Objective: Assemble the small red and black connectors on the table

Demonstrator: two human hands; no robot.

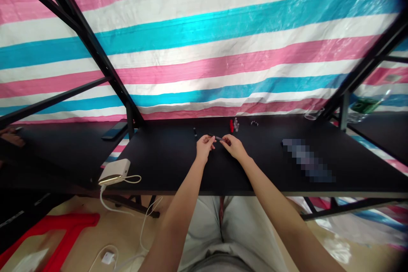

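Black and slim, a pen-like stick bridges the two hands above the black table; left hand pinches one end, right hand the other, fingertips closed tight on both. Just beyond stand a red piece and clear little tubes, with a short dark stick lying leftward.

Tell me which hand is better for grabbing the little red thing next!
Probably the right hand: the red thing is just beyond it, while the left hand is farther off. Both hold the thin pen, so the right would have to let go first.
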